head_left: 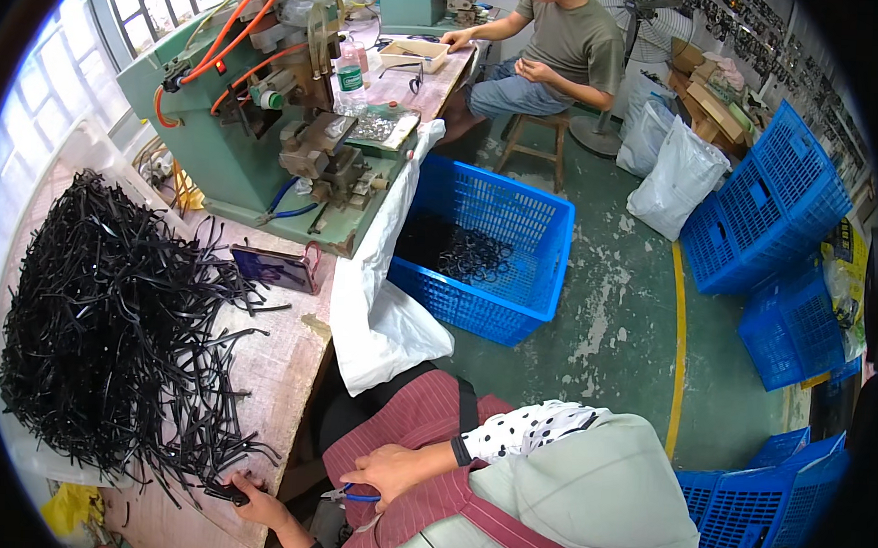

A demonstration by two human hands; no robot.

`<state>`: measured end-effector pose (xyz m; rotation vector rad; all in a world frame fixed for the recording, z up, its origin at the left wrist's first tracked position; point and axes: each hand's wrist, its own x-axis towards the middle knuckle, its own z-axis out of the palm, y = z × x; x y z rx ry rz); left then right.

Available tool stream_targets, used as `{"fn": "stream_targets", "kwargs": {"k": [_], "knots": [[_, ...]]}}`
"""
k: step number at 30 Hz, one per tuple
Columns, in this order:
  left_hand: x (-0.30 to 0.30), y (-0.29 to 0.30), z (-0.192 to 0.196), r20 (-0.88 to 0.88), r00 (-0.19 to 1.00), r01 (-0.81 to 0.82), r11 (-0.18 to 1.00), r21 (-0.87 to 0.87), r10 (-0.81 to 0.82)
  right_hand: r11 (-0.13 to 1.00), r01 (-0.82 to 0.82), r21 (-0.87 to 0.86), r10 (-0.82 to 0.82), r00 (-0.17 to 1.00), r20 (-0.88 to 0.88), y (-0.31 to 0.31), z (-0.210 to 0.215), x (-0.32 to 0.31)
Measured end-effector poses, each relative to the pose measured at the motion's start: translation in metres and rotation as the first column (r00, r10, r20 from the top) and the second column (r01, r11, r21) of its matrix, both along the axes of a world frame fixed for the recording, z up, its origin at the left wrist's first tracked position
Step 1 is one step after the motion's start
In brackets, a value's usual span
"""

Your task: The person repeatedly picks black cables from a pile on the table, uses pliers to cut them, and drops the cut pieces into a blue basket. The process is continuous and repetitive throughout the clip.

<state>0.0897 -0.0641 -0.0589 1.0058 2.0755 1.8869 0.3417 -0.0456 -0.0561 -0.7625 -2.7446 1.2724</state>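
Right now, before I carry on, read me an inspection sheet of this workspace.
Surface: tabletop, pale pinkish, worn at its front edge.
Job's things: large heap of black strips, spilling loosely onto the tabletop; blue crate on the floor, partly filled with black pieces.
Clutter: phone-like device standing on edge near the green machine; clear bottle beyond.
Hands: left hand pinching a black item beside the heap; right hand holding blue-handled pliers over the lap.
Cables: orange tubes on the machine; far ends not traceable.
Surroundings: another person seated beyond the crate; more blue crates and white sacks at right.
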Motion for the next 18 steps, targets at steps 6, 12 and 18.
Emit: {"fn": "stream_targets", "kwargs": {"k": [6, 12, 18], "knots": [[-0.0086, 0.001, -0.0108, 0.032, 0.999, 0.002, 1.0, 0.02, -0.003, 0.999, 0.046, -0.026, -0.045, 0.998, 0.032, -0.0005, -0.0022, 0.0087], [-0.0071, -0.0003, -0.0076, -0.033, 0.999, 0.011, 1.0, -0.017, -0.011, 1.0, 0.009, -0.011, -0.009, 1.0, 0.009, 0.0032, -0.0077, 0.005], [-0.0023, 0.0004, -0.0032, 0.012, 0.999, 0.036, 0.998, 0.041, -0.037, 0.998, 0.01, -0.056, -0.01, 1.0, 0.01, 0.0043, -0.0065, 0.0037]]}}
